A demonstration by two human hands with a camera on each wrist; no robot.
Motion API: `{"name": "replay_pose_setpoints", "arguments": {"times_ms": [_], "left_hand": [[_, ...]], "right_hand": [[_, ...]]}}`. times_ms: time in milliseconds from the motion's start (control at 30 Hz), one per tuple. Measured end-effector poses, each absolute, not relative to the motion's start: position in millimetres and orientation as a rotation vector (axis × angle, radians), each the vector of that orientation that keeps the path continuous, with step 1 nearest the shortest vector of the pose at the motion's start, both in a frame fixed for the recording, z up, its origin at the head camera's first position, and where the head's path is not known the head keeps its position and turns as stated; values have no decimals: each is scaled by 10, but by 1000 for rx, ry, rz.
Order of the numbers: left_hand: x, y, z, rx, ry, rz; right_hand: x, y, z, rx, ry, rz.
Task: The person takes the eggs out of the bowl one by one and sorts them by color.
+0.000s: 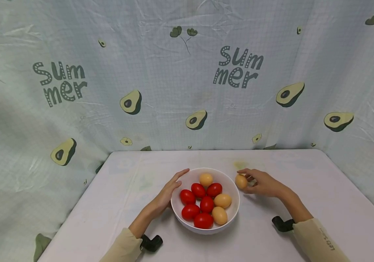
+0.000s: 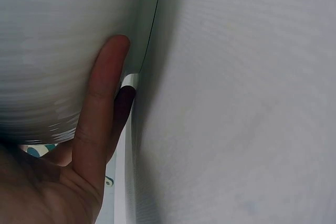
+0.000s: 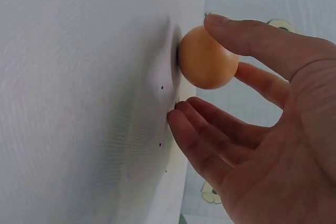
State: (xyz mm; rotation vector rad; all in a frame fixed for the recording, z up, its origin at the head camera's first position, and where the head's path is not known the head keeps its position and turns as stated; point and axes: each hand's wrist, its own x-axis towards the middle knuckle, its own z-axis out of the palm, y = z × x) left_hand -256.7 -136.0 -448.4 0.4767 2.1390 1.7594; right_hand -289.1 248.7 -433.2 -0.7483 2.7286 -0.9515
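Note:
A white bowl (image 1: 238, 198) stands on the table, with several glossy red egg-shaped pieces (image 1: 206, 204) and three light-brown eggs (image 1: 223, 201) in it. My left hand (image 1: 165, 194) lies along the bowl's left side. In the left wrist view its extended fingers (image 2: 100, 93) rest against the bowl's outer wall (image 2: 47, 51). Just right of the bowl, my right hand (image 1: 262, 183) pinches another light-brown egg (image 1: 241, 181) between thumb and forefinger. Seen from the right wrist, that egg (image 3: 207, 59) is right at the tabletop, and the other fingers (image 3: 194, 140) are spread below it.
A pale cloth covers the table (image 1: 134, 182). Behind it and at both sides hangs a curtain (image 1: 160, 72) printed with avocados and lettering. A black wrist mount (image 1: 152, 243) sits on the left forearm, another black mount (image 1: 282, 224) on the right.

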Motion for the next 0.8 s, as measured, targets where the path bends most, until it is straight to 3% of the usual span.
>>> {"name": "replay_pose_setpoints", "arguments": {"times_ms": [267, 800], "left_hand": [[-2571, -1353, -4468, 475, 2158, 1756], [-2599, -1314, -4464, 450, 2153, 1767]], "right_hand": [[-2860, 2453, -4118, -756, 2872, -903], [-2736, 1934, -3632, -1067, 2907, -871]]}}
